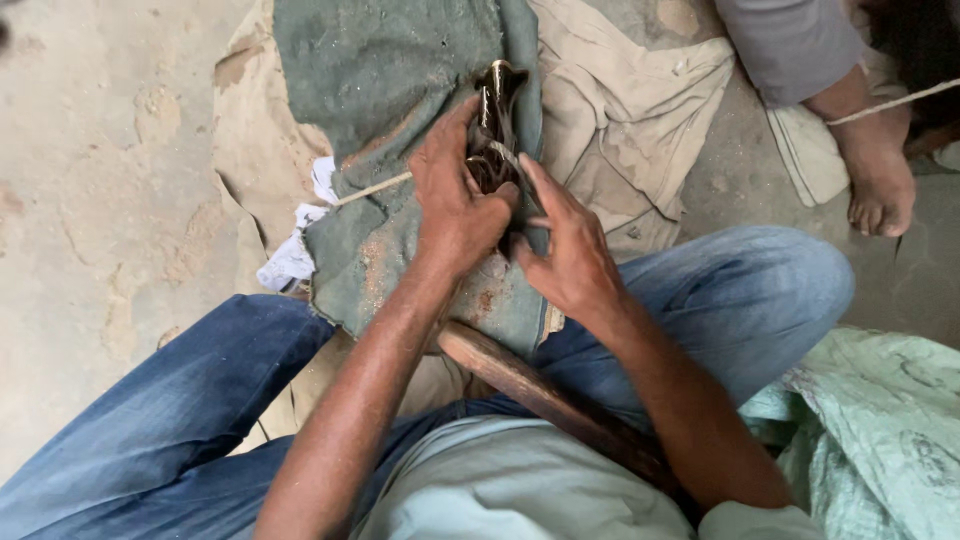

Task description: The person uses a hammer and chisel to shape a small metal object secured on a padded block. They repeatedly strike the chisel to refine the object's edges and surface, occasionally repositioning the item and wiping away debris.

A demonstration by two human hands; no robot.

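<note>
Gripping a dark metal piece point(497, 110) on the green cloth point(390, 90) over the lap: left hand point(455, 205) closed around it, right hand point(570, 255) pinching the cord point(372, 188) there. Mid-binding, I'd judge; next needs steady cord tension.

no packages, labels, signs or screens show anywhere in this view.

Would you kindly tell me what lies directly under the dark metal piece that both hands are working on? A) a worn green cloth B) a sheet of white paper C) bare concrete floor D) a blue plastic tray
A: the dark metal piece, gripped by the left hand and touched by the right hand, rests on a worn green cloth.
</note>
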